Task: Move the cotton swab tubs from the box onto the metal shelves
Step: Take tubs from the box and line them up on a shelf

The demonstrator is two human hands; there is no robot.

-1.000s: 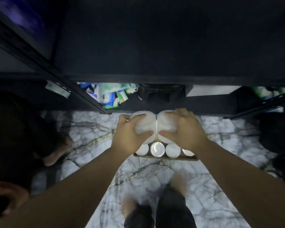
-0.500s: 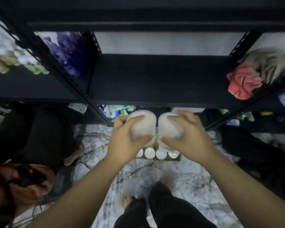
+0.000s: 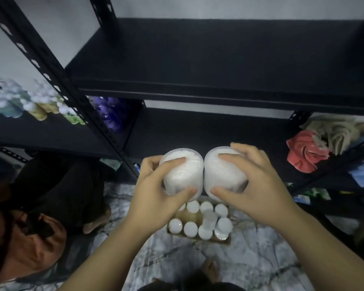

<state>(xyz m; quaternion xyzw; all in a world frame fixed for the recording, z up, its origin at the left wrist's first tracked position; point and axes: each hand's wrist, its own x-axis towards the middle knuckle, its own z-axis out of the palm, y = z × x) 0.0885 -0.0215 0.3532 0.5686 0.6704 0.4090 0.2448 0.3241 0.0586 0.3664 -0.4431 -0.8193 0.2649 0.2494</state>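
Now both hands are loaded: left hand (image 3: pixel 155 198) grips one tub (image 3: pixel 182 172), right hand (image 3: pixel 258 185) another (image 3: pixel 224 175), touching side by side, held above the box (image 3: pixel 200 225), before the dark shelf (image 3: pixel 208 131).

Two cotton swab tubs side by side, touching: left tub (image 3: pixel 183 172) held in the left hand (image 3: pixel 155 198), right tub (image 3: pixel 225 175) held in the right hand (image 3: pixel 254 185). Fingers (image 3: pixel 231 156) wrapped around each. Up in front of black metal shelves (image 3: pixel 197 59). Down below on the marble floor (image 3: pixel 176 259), a box (image 3: pixel 197 238) with more white tubs (image 3: pixel 190 228). Red cloth (image 3: pixel 305 152) on the right.
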